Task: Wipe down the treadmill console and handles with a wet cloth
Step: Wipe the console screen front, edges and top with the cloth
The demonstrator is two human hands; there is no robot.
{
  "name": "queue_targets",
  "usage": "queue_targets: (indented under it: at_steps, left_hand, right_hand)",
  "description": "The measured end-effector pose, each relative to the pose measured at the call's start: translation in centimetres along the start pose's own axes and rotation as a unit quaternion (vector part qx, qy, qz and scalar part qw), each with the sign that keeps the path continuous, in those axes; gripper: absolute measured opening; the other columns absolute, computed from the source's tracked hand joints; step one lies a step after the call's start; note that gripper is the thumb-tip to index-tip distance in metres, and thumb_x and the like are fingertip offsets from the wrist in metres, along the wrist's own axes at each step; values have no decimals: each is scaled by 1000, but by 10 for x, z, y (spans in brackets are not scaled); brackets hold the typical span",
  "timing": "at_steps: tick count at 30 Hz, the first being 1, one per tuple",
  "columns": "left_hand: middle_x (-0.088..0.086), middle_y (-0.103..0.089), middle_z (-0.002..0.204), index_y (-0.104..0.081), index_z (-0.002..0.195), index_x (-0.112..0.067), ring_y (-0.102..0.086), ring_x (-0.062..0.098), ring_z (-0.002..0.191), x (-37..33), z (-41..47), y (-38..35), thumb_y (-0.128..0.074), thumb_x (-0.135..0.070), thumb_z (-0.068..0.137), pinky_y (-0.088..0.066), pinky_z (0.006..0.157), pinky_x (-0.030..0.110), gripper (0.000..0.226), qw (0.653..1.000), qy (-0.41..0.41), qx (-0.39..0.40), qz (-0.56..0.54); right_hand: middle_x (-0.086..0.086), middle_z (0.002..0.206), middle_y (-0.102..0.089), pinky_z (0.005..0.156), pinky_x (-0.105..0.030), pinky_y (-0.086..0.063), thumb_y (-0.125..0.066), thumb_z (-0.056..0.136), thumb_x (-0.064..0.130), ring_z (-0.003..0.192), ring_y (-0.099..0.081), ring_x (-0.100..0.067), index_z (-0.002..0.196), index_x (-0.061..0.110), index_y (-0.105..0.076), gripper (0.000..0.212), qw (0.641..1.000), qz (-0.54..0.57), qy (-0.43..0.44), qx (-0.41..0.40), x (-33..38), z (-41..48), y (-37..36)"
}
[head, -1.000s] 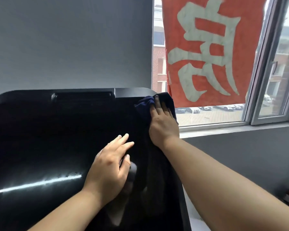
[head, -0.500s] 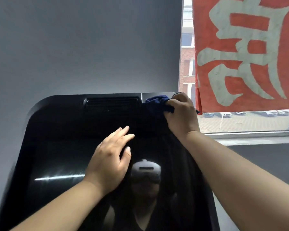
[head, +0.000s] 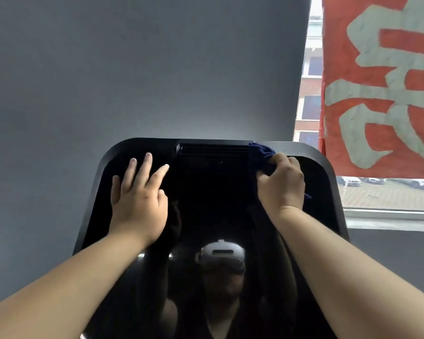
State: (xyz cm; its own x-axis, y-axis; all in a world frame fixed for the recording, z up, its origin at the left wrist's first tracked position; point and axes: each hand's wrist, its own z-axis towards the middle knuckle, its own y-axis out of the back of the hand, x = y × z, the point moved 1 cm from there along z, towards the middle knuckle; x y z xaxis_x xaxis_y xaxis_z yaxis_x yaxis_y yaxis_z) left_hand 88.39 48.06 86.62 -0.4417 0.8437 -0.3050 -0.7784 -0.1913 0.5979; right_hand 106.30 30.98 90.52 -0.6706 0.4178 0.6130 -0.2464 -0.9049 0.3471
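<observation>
Head view, right hand [head: 280,184] gripping cloth [head: 261,152]

Glossy black console panel [head: 206,211] open between left hand [head: 138,204] and right hand [head: 280,187]; grey wall [head: 132,69] close behind top edge.

A plain grey wall [head: 132,69] fills most of the view ahead, with a window [head: 312,33] to its right. A red banner [head: 387,133] with a big pale character hangs across the window, and a red-brick building [head: 309,88] shows beside it. Below the banner, parked cars [head: 353,181] line a paved lot [head: 382,195], just above the grey sill [head: 389,222].
</observation>
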Motion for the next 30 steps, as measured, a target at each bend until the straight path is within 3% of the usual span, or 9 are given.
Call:
queue_targets:
  at_steps: [2, 5, 10, 14, 17, 19, 21, 27, 30]
  left_hand:
    - [-10, 9, 159, -16, 148, -39, 13, 14, 145, 17, 15, 2, -35, -20, 96, 7, 115, 45, 58, 997, 66, 32, 10]
    - [-10, 9, 159, -8, 150, -37, 11, 14, 145, 51, 30, 5, -31, -21, 97, 2, 116, 46, 59, 995, 78, 60, 20]
    - [-12, -6, 157, -22, 150, -25, -7, 11, 145, 103, 37, 10, -34, -13, 96, -14, 118, 39, 56, 996, -49, 71, 1]
    - [-6, -20, 155, -35, 146, -18, -21, 18, 143, 117, 33, 4, -41, -4, 92, -24, 113, 40, 55, 995, -96, 29, -14]
    - [2, -32, 152, -42, 141, -12, -30, 23, 139, 118, 33, -6, -40, -1, 91, -26, 111, 39, 52, 993, -111, -16, -49]
    - [3, -32, 151, -42, 141, -11, -27, 21, 140, 121, 33, -11, -35, -7, 90, -23, 113, 36, 52, 989, -121, -26, -87]
    - [-1, -27, 152, -40, 142, -11, -22, 15, 142, 124, 33, -13, -33, -8, 91, -19, 115, 35, 52, 983, -132, -26, -122]
    - [-5, -19, 152, -38, 143, -12, -17, 12, 143, 126, 30, -10, -33, -10, 93, -18, 116, 33, 50, 976, -131, -36, -169]
    - [-1, -15, 156, -40, 142, -13, -17, 19, 144, 124, 27, -6, -40, -1, 95, -17, 114, 31, 49, 977, -92, -51, -184]
  right_hand:
    - [-7, 109, -53, 78, -30, -40, -64, 85, 19, 89, -55, -27, 105, 12, -58, 22, 1000, 12, -6, -8, 9, -11, -8]
    - [-5, 109, -51, 79, -30, -46, -65, 85, 18, 88, -57, -26, 107, 14, -60, 23, 999, 41, 14, -20, 39, -29, -37]
    - [-4, 112, -53, 79, -34, -51, -64, 85, 15, 90, -58, -26, 116, 17, -62, 32, 995, 72, 75, 14, 110, -57, -92]
    - [-6, 109, -56, 77, -34, -50, -64, 83, 15, 89, -59, -28, 112, 16, -63, 29, 993, 23, 111, 17, 104, -51, -85]
    - [-6, 107, -53, 82, -25, -42, -63, 83, 15, 91, -57, -25, 109, 17, -63, 26, 999, 12, 0, -51, 73, -37, -60]
    - [-6, 107, -51, 86, -25, -42, -60, 86, 18, 92, -57, -25, 110, 18, -61, 24, 990, 40, -85, -101, 63, -34, -53]
    - [-6, 109, -49, 86, -24, -40, -56, 86, 14, 90, -55, -24, 112, 18, -60, 27, 985, 51, -115, -115, 73, -37, -60]
    - [-2, 111, -54, 85, -24, -42, -59, 85, 14, 96, -55, -20, 119, 19, -59, 35, 998, 15, 47, 49, 133, -62, -96]
    - [-3, 115, -56, 88, -17, -38, -56, 84, 7, 103, -55, -21, 121, 16, -62, 38, 996, -11, 85, 40, 132, -53, -81]
